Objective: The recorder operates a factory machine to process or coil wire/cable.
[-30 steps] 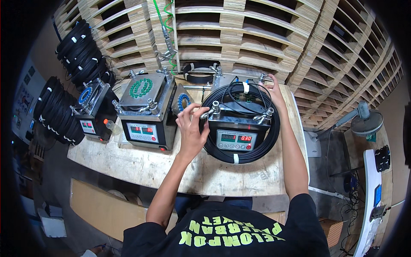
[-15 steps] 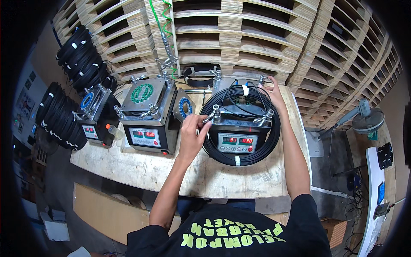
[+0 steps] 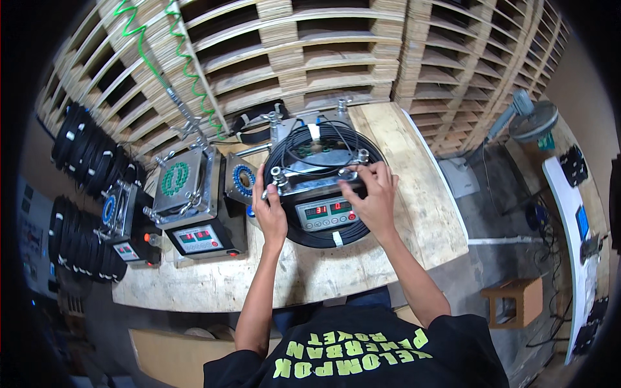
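Observation:
A boxy polishing machine (image 3: 327, 215) with a lit digital panel stands in front of me, ringed by a large coil of black cable (image 3: 370, 147) tied with white bands. Metal corner posts with small clamp levers hold down its steel top plate. My left hand (image 3: 272, 213) is at the front left post, thumb and fingers closed on the clamp lever (image 3: 264, 193) there. At the front right post, my right hand (image 3: 377, 197) has its thumb and forefinger around another clamp lever (image 3: 347, 173). Thin cable loops lie across the plate, with blue-tipped ends at the back.
Two similar machines stand to the left, one with a green-ringed plate (image 3: 174, 179). A disc with a blue ring (image 3: 244, 179) leans between machines. A small orange-capped bottle (image 3: 153, 239) is nearby. Stacked pallets (image 3: 336, 52) rise behind the wooden table (image 3: 414, 226); black cable coils (image 3: 90, 155) hang left.
My right hand has come from the back right post to the front right one. My left hand stays at the front left lever. The view has turned, shifting the scene.

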Tool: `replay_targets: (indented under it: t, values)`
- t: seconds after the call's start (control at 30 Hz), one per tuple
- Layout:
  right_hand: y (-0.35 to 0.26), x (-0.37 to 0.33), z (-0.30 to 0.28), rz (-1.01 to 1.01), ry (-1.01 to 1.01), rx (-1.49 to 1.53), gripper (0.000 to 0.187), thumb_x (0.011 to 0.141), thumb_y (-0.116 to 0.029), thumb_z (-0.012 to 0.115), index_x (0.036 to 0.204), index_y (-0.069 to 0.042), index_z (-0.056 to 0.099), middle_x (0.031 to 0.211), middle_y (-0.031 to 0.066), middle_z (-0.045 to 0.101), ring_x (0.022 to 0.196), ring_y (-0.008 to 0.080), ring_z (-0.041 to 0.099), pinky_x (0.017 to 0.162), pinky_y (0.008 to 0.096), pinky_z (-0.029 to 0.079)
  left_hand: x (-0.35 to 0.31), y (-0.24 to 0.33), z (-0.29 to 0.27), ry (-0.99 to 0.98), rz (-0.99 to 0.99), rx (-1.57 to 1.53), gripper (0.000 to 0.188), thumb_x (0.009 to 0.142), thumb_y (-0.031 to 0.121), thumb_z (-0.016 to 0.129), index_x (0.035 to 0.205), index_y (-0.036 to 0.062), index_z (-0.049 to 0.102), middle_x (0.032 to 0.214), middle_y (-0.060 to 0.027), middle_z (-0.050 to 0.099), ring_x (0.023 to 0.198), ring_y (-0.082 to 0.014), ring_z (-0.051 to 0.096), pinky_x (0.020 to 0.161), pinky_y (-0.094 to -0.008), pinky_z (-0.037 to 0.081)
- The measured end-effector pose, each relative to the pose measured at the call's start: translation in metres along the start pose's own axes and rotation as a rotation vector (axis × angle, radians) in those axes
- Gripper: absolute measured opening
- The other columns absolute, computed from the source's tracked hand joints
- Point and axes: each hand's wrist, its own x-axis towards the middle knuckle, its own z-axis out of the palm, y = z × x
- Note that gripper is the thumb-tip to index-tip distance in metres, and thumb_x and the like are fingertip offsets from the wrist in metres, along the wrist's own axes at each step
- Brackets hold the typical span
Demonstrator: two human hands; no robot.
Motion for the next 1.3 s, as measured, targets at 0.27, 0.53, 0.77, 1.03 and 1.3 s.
replay_targets:
  t: [0.27, 0.53, 0.77, 1.03, 1.3]
  values:
    - [0.039, 0.005, -0.019, 0.090, -0.112, 0.506, 0.016, 0.079, -0.003, 0.070, 0.092, -0.005, 0.061, 0.092, 0.0066, 0.050, 0.087, 0.0199, 0.053, 0.076, 0.0299, 0.044, 0.000, -0.001, 0.010, 0.016, 0.053, 0.018, 0.065, 0.103, 0.052, 0.038, 0.140, 0.0002, 0.049, 0.132, -0.0204, 0.055, 0.119, -0.0290, 0.054, 0.104, -0.0356, 0.037]
    - [0.051, 0.013, -0.024, 0.231, -0.065, 0.614, 0.015, 0.097, -0.010, 0.060, 0.109, -0.002, 0.060, 0.088, 0.0026, 0.057, 0.076, 0.0080, 0.051, 0.068, 0.0233, 0.043, -0.003, 0.000, 0.009, 0.018, 0.039, 0.068, 0.063, 0.103, 0.050, 0.039, 0.140, -0.0008, 0.049, 0.132, -0.0199, 0.055, 0.114, -0.0281, 0.055, 0.102, -0.0348, 0.037]
    - [0.039, 0.011, -0.026, 0.345, -0.026, 0.549, 0.017, 0.096, -0.011, 0.063, 0.109, -0.001, 0.061, 0.074, 0.0013, 0.059, 0.067, 0.0066, 0.053, 0.061, 0.0215, 0.044, -0.003, -0.003, 0.010, 0.036, 0.046, 0.049, 0.063, 0.103, 0.049, 0.042, 0.138, -0.0016, 0.050, 0.127, -0.0198, 0.057, 0.109, -0.0276, 0.056, 0.099, -0.0349, 0.039]
    - [0.042, 0.001, -0.012, 0.324, 0.058, 0.514, 0.014, 0.094, -0.008, 0.066, 0.101, 0.003, 0.061, 0.078, 0.0032, 0.066, 0.071, 0.0066, 0.059, 0.063, 0.0209, 0.047, -0.001, -0.007, 0.009, 0.018, 0.057, 0.038, 0.064, 0.102, 0.050, 0.043, 0.140, -0.0005, 0.048, 0.131, -0.0211, 0.056, 0.114, -0.0311, 0.054, 0.102, -0.0375, 0.038]
    - [0.028, -0.018, -0.009, 0.330, 0.169, 0.578, 0.039, 0.086, -0.014, 0.075, 0.117, -0.002, 0.054, 0.083, 0.0032, 0.054, 0.067, 0.0101, 0.048, 0.060, 0.0254, 0.042, -0.005, -0.004, 0.005, 0.004, 0.049, 0.011, 0.054, 0.103, 0.040, 0.047, 0.140, 0.0001, 0.049, 0.133, -0.0188, 0.055, 0.115, -0.0283, 0.055, 0.101, -0.0347, 0.039]
